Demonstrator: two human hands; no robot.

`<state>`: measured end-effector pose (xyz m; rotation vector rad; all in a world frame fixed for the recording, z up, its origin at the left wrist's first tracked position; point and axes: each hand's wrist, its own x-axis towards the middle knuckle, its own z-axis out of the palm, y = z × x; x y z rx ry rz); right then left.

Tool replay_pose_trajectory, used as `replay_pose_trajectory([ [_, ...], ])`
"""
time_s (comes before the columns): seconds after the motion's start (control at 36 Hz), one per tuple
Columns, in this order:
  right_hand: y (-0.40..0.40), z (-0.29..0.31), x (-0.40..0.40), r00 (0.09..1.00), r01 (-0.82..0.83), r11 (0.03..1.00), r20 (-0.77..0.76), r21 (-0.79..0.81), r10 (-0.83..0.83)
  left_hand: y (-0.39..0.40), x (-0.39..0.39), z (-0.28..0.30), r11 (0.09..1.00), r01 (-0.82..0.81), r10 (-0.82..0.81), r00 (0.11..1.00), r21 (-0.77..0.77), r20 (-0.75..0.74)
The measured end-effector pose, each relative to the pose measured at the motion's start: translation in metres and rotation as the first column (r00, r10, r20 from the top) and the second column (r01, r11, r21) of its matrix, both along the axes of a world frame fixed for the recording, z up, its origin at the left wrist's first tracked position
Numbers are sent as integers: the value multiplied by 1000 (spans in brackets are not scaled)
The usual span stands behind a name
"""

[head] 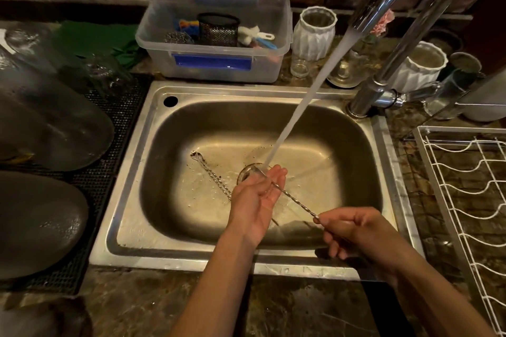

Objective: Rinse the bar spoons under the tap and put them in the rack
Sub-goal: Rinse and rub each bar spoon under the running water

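Observation:
A twisted metal bar spoon (297, 204) crosses the steel sink (131, 172) under the running water (306, 98) from the tap (383, 76). My right hand (358, 232) pinches its handle end. My left hand (256, 200) is cupped, palm up, around its bowl end, where the stream lands. A second bar spoon (210, 174) lies on the sink floor to the left, its near end hidden behind my left hand. The white wire rack (465, 189) stands on the counter at the right.
A clear plastic tub (213, 63) of scrubbers and brushes sits behind the sink. White vases (313, 33) and small glasses stand near the tap. Upturned glassware (49, 117) rests on a black mat at the left.

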<state>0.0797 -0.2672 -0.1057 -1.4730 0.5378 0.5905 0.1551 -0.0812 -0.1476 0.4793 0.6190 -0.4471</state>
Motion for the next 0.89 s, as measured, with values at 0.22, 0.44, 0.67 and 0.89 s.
replay_pose_trajectory([
  [0.22, 5, 2, -5, 996, 18, 992, 85, -125, -7, -5, 5, -5, 999, 7, -6, 1000, -33, 19],
  [0.44, 9, 6, -12, 987, 41, 977, 158, -208, -8, -6, 14, -5, 999, 8, -7, 999, -38, 40],
  [0.67, 6, 10, -12, 989, 13, 969, 145, -248, 23, -6, 24, -5, 999, 7, -3, 995, 40, -102],
  [0.89, 1, 9, -20, 993, 27, 981, 114, -193, -5, -8, 26, -5, 998, -48, 54, 957, 28, -284],
])
